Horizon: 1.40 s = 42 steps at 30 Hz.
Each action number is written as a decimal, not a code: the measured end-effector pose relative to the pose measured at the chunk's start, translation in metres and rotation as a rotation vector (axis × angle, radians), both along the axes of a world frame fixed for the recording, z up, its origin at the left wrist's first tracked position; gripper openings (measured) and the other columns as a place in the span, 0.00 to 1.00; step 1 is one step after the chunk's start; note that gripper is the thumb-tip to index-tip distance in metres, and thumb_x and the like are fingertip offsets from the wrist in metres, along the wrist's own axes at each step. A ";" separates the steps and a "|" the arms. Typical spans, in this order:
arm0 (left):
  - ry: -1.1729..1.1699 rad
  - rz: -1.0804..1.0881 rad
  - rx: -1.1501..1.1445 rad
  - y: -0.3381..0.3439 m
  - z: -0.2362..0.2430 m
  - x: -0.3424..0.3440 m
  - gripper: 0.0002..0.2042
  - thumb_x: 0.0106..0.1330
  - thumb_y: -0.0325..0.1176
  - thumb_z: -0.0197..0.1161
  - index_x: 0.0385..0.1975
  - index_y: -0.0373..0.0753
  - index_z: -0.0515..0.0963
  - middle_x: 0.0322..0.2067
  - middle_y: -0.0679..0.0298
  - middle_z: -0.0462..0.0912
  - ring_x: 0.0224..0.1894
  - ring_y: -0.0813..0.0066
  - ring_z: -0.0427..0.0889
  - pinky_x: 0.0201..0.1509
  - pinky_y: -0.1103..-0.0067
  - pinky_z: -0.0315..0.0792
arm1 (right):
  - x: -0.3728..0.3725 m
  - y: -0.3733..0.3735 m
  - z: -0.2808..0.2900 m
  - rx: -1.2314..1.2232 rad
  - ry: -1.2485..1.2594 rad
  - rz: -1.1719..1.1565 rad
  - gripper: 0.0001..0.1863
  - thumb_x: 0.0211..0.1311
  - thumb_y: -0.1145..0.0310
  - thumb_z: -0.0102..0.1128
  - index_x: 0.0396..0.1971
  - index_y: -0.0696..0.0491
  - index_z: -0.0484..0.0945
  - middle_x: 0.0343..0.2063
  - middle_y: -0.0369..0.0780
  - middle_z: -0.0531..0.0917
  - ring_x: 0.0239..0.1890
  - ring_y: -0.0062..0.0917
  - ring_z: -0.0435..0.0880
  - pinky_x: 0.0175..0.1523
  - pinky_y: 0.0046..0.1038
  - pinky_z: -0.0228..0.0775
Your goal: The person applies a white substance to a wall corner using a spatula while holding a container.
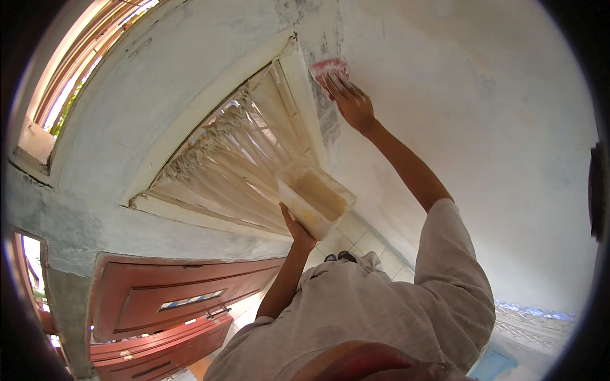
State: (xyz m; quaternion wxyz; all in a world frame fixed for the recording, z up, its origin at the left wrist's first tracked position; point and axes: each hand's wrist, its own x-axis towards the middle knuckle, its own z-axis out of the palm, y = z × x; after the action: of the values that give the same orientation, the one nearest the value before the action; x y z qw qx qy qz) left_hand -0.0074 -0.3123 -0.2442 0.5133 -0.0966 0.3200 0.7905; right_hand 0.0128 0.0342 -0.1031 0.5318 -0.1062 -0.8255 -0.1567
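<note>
My right hand (pixel 351 103) is raised against the pale wall, fingers pressed over a flat red pad (pixel 330 67) smeared with white. Whether that pad is a scraper or a sponge I cannot tell. Around it the wall surface (pixel 328 120) shows grey, patchy streaks beside the window frame. Lower down, my left hand (pixel 300 230) grips a translucent white rectangular tub (pixel 346 206) by its side and base. The tub is tilted toward me, and a cream-coloured residue (pixel 318 193) coats its inside.
A window with a cream frame (pixel 298 95) and gathered curtain (pixel 222 152) lies left of my hands. Reddish-brown door panels (pixel 190 295) stand at the lower left. Pale floor tiles (pixel 368 242) show below the tub. Something blue (pixel 495 365) sits at the lower right.
</note>
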 end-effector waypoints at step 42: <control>0.049 0.029 0.101 0.000 -0.012 -0.005 0.49 0.63 0.77 0.50 0.76 0.46 0.58 0.71 0.58 0.66 0.70 0.55 0.66 0.74 0.60 0.62 | 0.030 -0.005 -0.065 -0.205 -0.237 0.024 0.35 0.61 0.76 0.58 0.71 0.47 0.69 0.63 0.45 0.79 0.63 0.41 0.80 0.58 0.38 0.81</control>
State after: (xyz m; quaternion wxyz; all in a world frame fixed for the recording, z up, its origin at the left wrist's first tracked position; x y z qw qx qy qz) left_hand -0.0127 -0.3124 -0.2558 0.4979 -0.0557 0.2909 0.8151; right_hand 0.0429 0.0294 -0.1684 0.4188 -0.1307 -0.8954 -0.0764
